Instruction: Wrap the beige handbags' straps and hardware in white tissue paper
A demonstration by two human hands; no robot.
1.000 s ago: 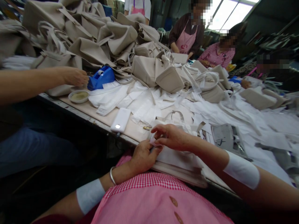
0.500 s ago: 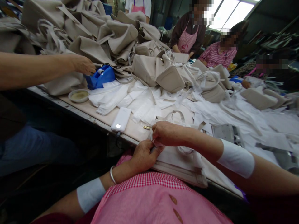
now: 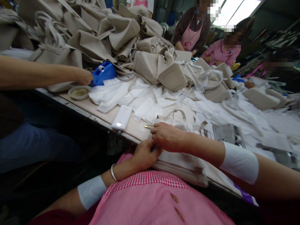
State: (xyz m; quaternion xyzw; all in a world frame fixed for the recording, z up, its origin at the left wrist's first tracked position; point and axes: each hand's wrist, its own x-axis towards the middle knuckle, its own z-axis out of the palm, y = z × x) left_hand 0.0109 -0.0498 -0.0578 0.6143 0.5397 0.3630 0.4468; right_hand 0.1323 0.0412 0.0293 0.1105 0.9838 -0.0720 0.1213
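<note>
- Under the right hand [image 3: 165,136] and its wrist: pale bag [image 3: 187,171], lying flat at the near edge of the surface [image 3: 136,130], partly under white wrapping.
- Right hand: fingers bent and bunched, tips down against the left hand [image 3: 146,154]. Cannot tell what, if anything, they pinch.
- Left hand: beside the bag's left end, fingers curled, thumb toward the right hand. Its grip is hidden; cannot tell whether it is pinching something.
- Just left of the right fingertips: small gold-coloured metal piece [image 3: 148,126].
- Beyond the right hand: handle loop [image 3: 182,113], standing up.
- Farther left, beyond the left hand: white phone-like slab [image 3: 122,117], on the surface.
- Well left of both hands: shallow dish [image 3: 79,92]; past it, blue tape dispenser [image 3: 104,73], a co-worker's hand [image 3: 84,77] at its left side.
- Well beyond both hands: heaped bags [image 3: 124,31].
</note>
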